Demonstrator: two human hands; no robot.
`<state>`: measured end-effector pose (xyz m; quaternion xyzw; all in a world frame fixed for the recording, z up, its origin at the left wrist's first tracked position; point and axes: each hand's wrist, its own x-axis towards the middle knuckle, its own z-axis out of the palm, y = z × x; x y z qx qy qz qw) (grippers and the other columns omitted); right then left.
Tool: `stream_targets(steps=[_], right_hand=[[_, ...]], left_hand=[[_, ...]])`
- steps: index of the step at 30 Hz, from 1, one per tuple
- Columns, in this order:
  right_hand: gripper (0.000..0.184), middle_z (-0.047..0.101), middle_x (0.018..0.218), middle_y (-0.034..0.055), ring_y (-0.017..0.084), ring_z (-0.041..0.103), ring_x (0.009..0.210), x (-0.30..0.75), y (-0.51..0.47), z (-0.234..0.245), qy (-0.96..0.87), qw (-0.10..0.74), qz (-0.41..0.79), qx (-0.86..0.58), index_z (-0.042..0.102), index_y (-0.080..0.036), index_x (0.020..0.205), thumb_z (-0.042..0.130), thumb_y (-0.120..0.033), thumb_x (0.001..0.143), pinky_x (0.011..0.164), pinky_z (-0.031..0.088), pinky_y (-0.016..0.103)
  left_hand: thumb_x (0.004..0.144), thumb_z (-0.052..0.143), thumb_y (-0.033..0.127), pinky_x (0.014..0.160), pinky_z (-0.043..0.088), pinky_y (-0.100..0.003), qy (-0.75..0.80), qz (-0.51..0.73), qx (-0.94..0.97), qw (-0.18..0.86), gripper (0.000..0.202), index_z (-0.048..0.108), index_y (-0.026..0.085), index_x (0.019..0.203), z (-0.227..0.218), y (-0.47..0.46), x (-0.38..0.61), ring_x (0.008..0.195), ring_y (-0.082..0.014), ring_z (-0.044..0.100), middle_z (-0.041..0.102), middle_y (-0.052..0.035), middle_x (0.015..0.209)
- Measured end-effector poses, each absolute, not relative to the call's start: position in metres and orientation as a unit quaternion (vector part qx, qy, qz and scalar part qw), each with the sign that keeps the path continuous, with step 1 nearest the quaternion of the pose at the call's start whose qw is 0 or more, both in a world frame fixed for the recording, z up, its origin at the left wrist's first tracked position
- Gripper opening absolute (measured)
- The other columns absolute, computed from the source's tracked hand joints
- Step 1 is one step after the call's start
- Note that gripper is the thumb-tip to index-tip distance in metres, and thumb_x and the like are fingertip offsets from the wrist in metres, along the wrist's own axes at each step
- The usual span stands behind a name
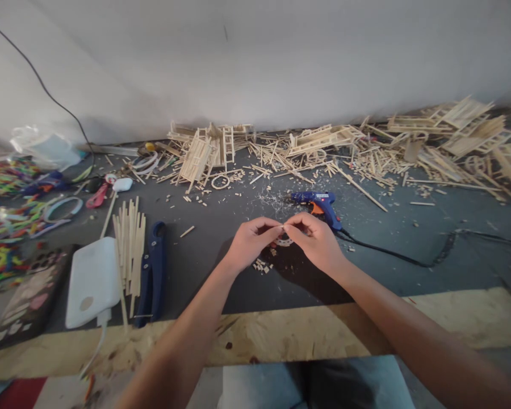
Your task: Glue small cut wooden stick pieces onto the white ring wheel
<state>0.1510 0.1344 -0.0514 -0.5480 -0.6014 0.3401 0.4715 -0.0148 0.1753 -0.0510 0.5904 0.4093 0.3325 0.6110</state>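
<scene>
My left hand and my right hand meet fingertip to fingertip over the dark tabletop, both closed in a pinch. Whatever lies between the fingertips is too small to name. Just below them shows part of a pale ring, mostly covered by my fingers. Several short cut wooden bits are scattered beside my left hand. A blue hot glue gun lies on its side beyond my right hand, its nozzle pointing left amid pale glue strands.
Stick-built wooden models and loose sticks line the wall. To the left lie blue cutters, a bundle of sticks, a white power bank, a phone and colourful pieces. The glue gun's black cord runs right.
</scene>
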Motion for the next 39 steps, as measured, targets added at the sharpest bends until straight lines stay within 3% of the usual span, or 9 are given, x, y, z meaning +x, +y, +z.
stream_targets(steps=[11, 17, 21, 24, 28, 34, 39], right_hand=[[0.017, 0.067, 0.082, 0.0025, 0.016, 0.061, 0.075, 0.158, 0.133, -0.046, -0.566, 0.499, 0.347, -0.557, 0.066, -0.021, 0.091, 0.061, -0.034, 0.082, 0.068, 0.047, 0.029], [0.013, 0.063, 0.071, 0.0009, 0.016, 0.056, 0.062, 0.191, 0.139, -0.041, -0.467, 0.547, 0.211, -0.662, 0.063, -0.021, 0.083, 0.06, -0.033, 0.08, 0.059, 0.043, 0.029], [0.023, 0.064, 0.09, 0.0062, 0.022, 0.059, 0.082, 0.222, 0.146, -0.053, -0.458, 0.476, 0.171, -0.731, 0.06, -0.021, 0.089, 0.067, -0.034, 0.071, 0.068, 0.043, 0.032], [0.033, 0.065, 0.09, 0.0068, 0.023, 0.059, 0.079, 0.235, 0.15, -0.062, -0.483, 0.401, 0.224, -0.746, 0.059, -0.02, 0.092, 0.071, -0.037, 0.066, 0.066, 0.042, 0.033], [0.03, 0.066, 0.088, 0.0063, 0.021, 0.059, 0.072, 0.236, 0.151, -0.06, -0.502, 0.363, 0.252, -0.743, 0.059, -0.02, 0.091, 0.07, -0.034, 0.066, 0.062, 0.039, 0.031], [0.017, 0.062, 0.071, 0.0016, 0.018, 0.054, 0.06, 0.229, 0.153, -0.053, -0.462, 0.397, 0.208, -0.765, 0.058, -0.021, 0.078, 0.066, -0.031, 0.067, 0.056, 0.036, 0.03], [0.021, 0.061, 0.068, -0.0007, 0.018, 0.06, 0.057, 0.229, 0.158, -0.062, -0.404, 0.473, 0.257, -0.739, 0.051, -0.022, 0.073, 0.069, -0.029, 0.062, 0.055, 0.04, 0.031]], left_hand=[[0.074, 0.071, 0.038, 0.061, 0.049, -0.023, 0.409, 0.369, 0.523, 0.651, 0.021, 0.07, 0.018, 0.082, -0.049, 0.176, -0.013, 0.062, -0.0103, 0.06, 0.068, -0.0005, 0.072], [0.074, 0.071, 0.036, 0.054, 0.046, -0.022, 0.423, 0.376, 0.493, 0.661, 0.022, 0.068, 0.016, 0.083, -0.048, 0.177, -0.012, 0.054, -0.0086, 0.058, 0.068, -0.0008, 0.071], [0.073, 0.071, 0.037, 0.052, 0.045, -0.021, 0.427, 0.377, 0.491, 0.659, 0.023, 0.068, 0.016, 0.084, -0.05, 0.179, -0.013, 0.054, -0.0089, 0.058, 0.067, -0.0009, 0.07], [0.074, 0.071, 0.037, 0.055, 0.047, -0.023, 0.421, 0.384, 0.49, 0.66, 0.024, 0.068, 0.016, 0.084, -0.051, 0.179, -0.014, 0.055, -0.0093, 0.058, 0.068, -0.0011, 0.073], [0.074, 0.071, 0.037, 0.057, 0.048, -0.024, 0.42, 0.39, 0.485, 0.661, 0.023, 0.068, 0.017, 0.084, -0.051, 0.18, -0.015, 0.056, -0.0093, 0.058, 0.068, -0.0011, 0.075], [0.074, 0.071, 0.037, 0.056, 0.048, -0.023, 0.422, 0.393, 0.479, 0.661, 0.022, 0.068, 0.017, 0.083, -0.051, 0.181, -0.015, 0.057, -0.0092, 0.057, 0.068, -0.0007, 0.074], [0.074, 0.071, 0.036, 0.055, 0.048, -0.022, 0.42, 0.399, 0.473, 0.664, 0.021, 0.067, 0.016, 0.083, -0.051, 0.181, -0.014, 0.057, -0.0089, 0.057, 0.067, -0.0008, 0.073]])
